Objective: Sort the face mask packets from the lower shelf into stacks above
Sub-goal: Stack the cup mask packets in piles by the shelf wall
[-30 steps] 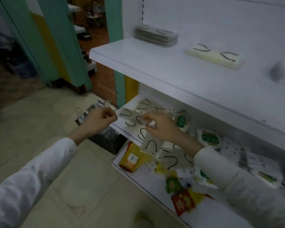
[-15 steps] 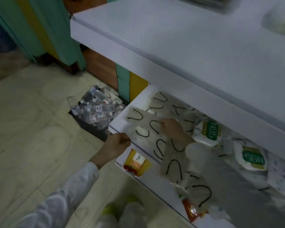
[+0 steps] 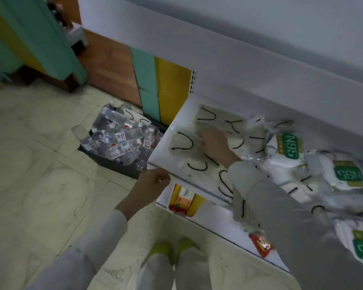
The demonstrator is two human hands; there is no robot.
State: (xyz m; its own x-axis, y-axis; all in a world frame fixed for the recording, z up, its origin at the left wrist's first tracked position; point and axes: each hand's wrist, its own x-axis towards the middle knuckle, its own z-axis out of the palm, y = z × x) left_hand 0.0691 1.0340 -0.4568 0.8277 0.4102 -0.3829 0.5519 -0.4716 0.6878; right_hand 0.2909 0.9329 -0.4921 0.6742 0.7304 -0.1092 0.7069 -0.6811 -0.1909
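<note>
Dim, flat light; soft blur, wide-angle bending at edges.

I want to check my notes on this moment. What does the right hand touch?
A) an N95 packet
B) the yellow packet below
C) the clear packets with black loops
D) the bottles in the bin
C: the right hand rests on the clear packets at the shelf's left end, apart from the N95 packets.

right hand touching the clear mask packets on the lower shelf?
Touching. Head view: the right hand lies on the pile of clear plastic mask packets with black ear loops on the white lower shelf, overlapping the top ones, no gap.
</note>
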